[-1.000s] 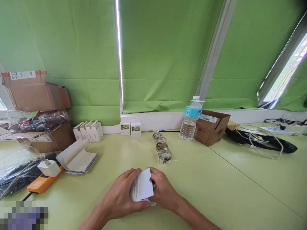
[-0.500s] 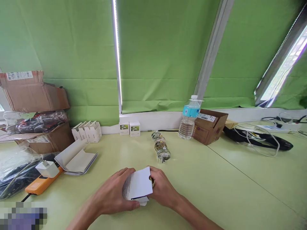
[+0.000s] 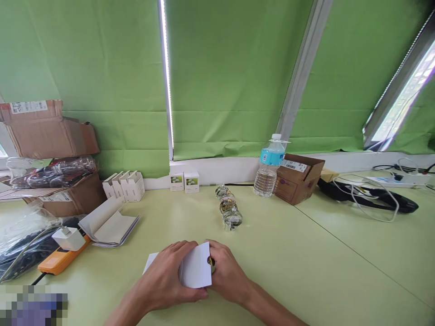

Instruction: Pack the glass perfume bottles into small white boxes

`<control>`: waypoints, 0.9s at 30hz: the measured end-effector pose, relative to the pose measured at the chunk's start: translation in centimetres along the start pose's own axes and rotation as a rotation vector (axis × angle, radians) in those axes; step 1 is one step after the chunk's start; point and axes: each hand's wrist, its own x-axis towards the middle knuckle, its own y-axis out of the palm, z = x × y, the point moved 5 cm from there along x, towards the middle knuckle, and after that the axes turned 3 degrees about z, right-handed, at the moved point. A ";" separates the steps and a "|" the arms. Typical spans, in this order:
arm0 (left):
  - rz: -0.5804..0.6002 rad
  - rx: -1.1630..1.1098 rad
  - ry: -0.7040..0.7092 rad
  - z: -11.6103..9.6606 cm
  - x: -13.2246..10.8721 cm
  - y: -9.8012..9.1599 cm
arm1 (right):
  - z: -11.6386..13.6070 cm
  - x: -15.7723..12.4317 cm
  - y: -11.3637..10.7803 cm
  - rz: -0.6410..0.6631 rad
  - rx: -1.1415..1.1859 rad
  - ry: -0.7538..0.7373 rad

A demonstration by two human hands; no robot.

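white carton between two hands, a shiny piece at its end

nearest me, at the lower centre of the frame, the left hand (image 3: 166,278) has its grip closed round a white carton (image 3: 195,267), held just above the bench (image 3: 272,258) or resting on it; i can't tell which. a white flap (image 3: 150,261) sticks out past the knuckles, perhaps part of the same card. the right hand (image 3: 226,271) is curled at the carton's right end, beside a shiny gold-toned piece (image 3: 212,264). its fingertips are hidden, so i can't tell how firmly that grip holds anything.

my worry is the card: too hard a squeeze from the left could buckle it, and a piece going in crooked could catch the edge. a slack right grip could drop the piece.

farther up, mid-frame, a row of shiny round ornaments (image 3: 232,218) could scatter if a knuckle swung into it. beyond, two small white boxes (image 3: 184,182) and a water bottle (image 3: 267,176) look safely out of reach.
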 end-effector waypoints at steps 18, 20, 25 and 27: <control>-0.023 -0.022 -0.069 0.4 0.1 -0.8 | 0.7 0.4 -1.4 0.005 0.045 -0.019; -0.021 -0.029 -0.073 0.5 0.1 -0.9 | 0.9 0.4 -1.7 0.003 0.066 -0.037; -0.013 -0.030 -0.072 0.9 0.1 -1.0 | 1.1 0.5 -2.1 0.020 0.080 -0.029; -0.011 -0.027 -0.074 1.1 0.1 -1.0 | 1.1 0.5 -2.2 0.021 0.069 -0.022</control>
